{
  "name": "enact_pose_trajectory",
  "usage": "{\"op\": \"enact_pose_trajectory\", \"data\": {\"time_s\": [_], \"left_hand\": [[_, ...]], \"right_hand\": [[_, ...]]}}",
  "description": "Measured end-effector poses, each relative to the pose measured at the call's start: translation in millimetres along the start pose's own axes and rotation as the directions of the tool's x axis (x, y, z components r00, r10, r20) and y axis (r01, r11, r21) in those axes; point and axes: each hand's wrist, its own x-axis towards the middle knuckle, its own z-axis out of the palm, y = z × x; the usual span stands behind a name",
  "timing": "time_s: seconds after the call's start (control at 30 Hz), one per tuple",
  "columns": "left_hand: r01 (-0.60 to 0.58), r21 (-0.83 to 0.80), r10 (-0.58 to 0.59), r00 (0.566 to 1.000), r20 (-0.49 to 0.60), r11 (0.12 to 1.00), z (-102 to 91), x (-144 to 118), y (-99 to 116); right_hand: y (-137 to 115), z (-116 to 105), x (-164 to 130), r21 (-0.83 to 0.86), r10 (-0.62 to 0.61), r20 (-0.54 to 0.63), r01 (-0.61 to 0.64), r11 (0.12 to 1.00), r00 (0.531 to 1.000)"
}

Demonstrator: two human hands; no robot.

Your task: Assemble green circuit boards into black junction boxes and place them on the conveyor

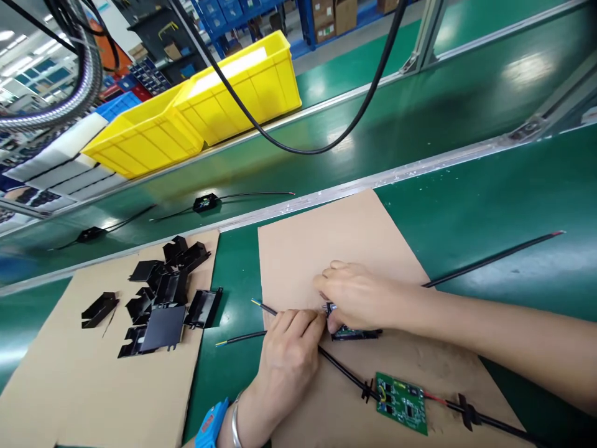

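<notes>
We press our right hand down over a small black housing on the right-hand cardboard sheet, fingers curled flat over its top so most of it is hidden. Our left hand pinches closed on the black cable right at the housing's left end. The housing lies roughly left to right, long axis slightly tilted, with a green edge showing underneath, so a board seems to be seated inside already. Closing it looks like the step in hand; whether it has snapped shut we cannot tell. Just beside it, 1 bare green circuit board with cables both ends waits uncased, and a pile of empty black shells sits on the left cardboard.
</notes>
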Motion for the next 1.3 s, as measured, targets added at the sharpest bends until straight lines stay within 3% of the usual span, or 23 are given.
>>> {"op": "enact_pose_trajectory", "data": {"time_s": [0.13, 0.27, 0.33, 0.4, 0.47, 0.53, 0.63, 0.8, 0.97, 1.1, 1.3], "left_hand": [[-0.013, -0.056, 0.014, 1.000, 0.023, 0.998, -1.7, 3.0, -5.5], [0.017, -0.128, 0.001, 0.990, 0.142, 0.992, -22.7, 13.2, -1.3], [-0.072, -0.204, 0.111, 0.976, 0.187, 0.976, -30.4, 18.7, 3.4], [-0.216, -0.259, 0.276, 0.936, 0.220, 0.941, -30.1, 23.5, 6.3], [-0.329, -0.249, 0.386, 0.893, 0.232, 0.911, -22.3, 27.3, 5.8], [-0.390, -0.196, 0.428, 0.877, 0.219, 0.900, -11.8, 29.5, 2.6], [-0.419, -0.138, 0.438, 0.881, 0.176, 0.898, -2.3, 30.8, -2.7], [-0.373, -0.182, 0.407, 0.889, 0.208, 0.910, -6.6, 33.6, -3.2], [-0.332, -0.215, 0.381, 0.890, 0.251, 0.918, -8.6, 34.1, -1.0], [-0.326, -0.218, 0.375, 0.894, 0.245, 0.920, -7.9, 34.4, -0.5], [-0.284, -0.239, 0.345, 0.898, 0.273, 0.928, -6.8, 33.7, 2.5]], "right_hand": [[-2.9, 6.1, 1.0, -0.062, -0.025, -0.037, 0.023, 0.998, 0.999], [2.7, -6.7, -23.6, -0.023, 0.024, -0.063, -0.026, 0.999, 0.998], [5.5, -13.2, -40.8, 0.012, 0.063, -0.065, -0.062, 0.998, 0.996], [7.2, -14.4, -55.1, 0.024, 0.097, -0.045, -0.096, 0.995, 0.994], [7.9, -11.0, -63.3, 0.012, 0.120, -0.013, -0.119, 0.993, 0.993], [7.9, -6.7, -65.1, 0.010, 0.142, 0.008, -0.142, 0.990, 0.990], [6.8, -5.4, -61.1, 0.027, 0.160, 0.026, -0.161, 0.987, 0.987], [6.6, -8.8, -57.3, 0.048, 0.138, 0.035, -0.139, 0.989, 0.990], [24.2, -12.5, -76.8, 0.118, 0.121, -0.019, -0.118, 0.986, 0.992], [36.6, -18.6, -94.2, 0.164, 0.198, -0.047, -0.188, 0.968, 0.979], [21.0, -9.0, -83.2, 0.163, 0.104, -0.091, -0.088, 0.983, 0.990]]}}
